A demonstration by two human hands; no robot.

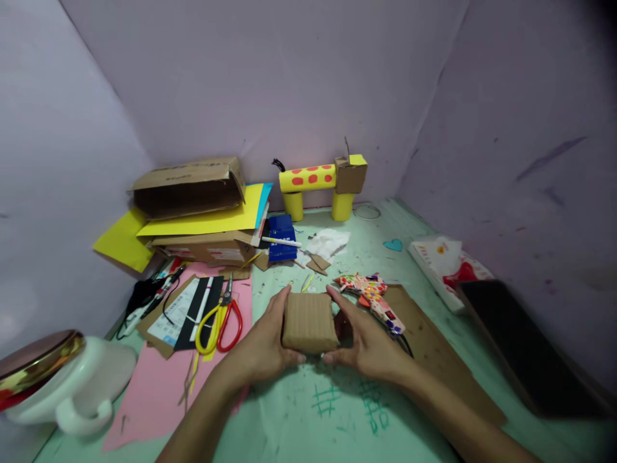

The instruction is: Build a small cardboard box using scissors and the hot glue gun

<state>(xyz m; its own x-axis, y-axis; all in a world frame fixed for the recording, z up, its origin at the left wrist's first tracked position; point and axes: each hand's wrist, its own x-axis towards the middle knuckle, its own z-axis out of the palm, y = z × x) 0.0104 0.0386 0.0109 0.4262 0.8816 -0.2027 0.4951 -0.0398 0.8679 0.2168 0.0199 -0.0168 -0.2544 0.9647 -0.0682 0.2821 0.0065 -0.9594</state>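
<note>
A small brown corrugated cardboard box [309, 321] is held just above the green table [308, 418] between both hands. My left hand [263, 344] grips its left side, thumb under the front edge and fingers along the far edge. My right hand [364, 337] grips its right side the same way. A patterned glue gun [373, 297] lies just behind my right hand on a flat brown cardboard sheet [429, 347].
Yellow- and red-handled scissors [222, 321] lie on pink paper [159, 386] at left. A white mug [72, 386] stands at the front left. Stacked cardboard boxes and yellow paper [202, 218] sit at the back left, a yellow spotted cardboard animal [321, 183] at the back, a tissue pack [446, 263] and dark tablet [520, 347] at right.
</note>
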